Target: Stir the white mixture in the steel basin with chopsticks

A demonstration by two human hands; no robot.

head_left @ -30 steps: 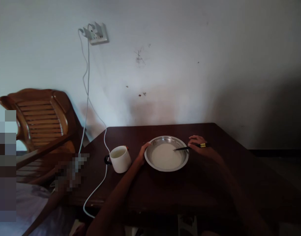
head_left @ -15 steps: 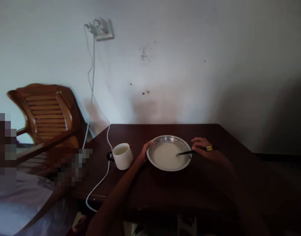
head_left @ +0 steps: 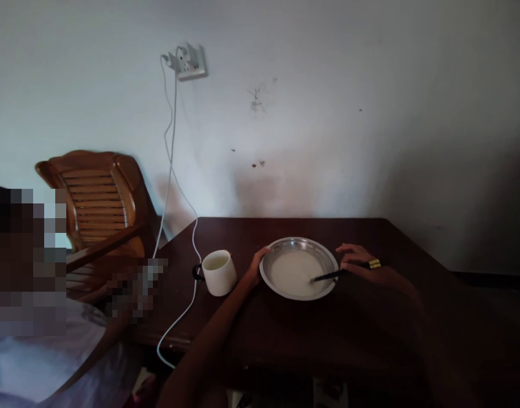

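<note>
A shiny metal bowl (head_left: 264, 276) holding a pale, milky liquid (head_left: 296, 271) stands on the dark wooden table. My left hand (head_left: 257, 265) is closed on the bowl's left rim. From the right side, my right hand (head_left: 359, 262) grips a pair of black chopsticks (head_left: 328, 276) with gold bands near the top. Their lower tips dip into the liquid, right of its middle. Left of the bowl, beside my left forearm, is a white mug (head_left: 220, 277) with a black handle; something pale fills part of it.
White cables (head_left: 173, 141) hang from a wall socket (head_left: 193, 63) and run behind the mug across the table (head_left: 285, 328). A wooden armchair (head_left: 98, 195) stands at the left. Another person, in a light top (head_left: 43, 354), sits there, partly blurred out.
The view has swung slightly left, so everything sits a bit further right. Within the bowl, the chopstick tips have moved toward the near side. My left hand keeps its hold on the rim.
</note>
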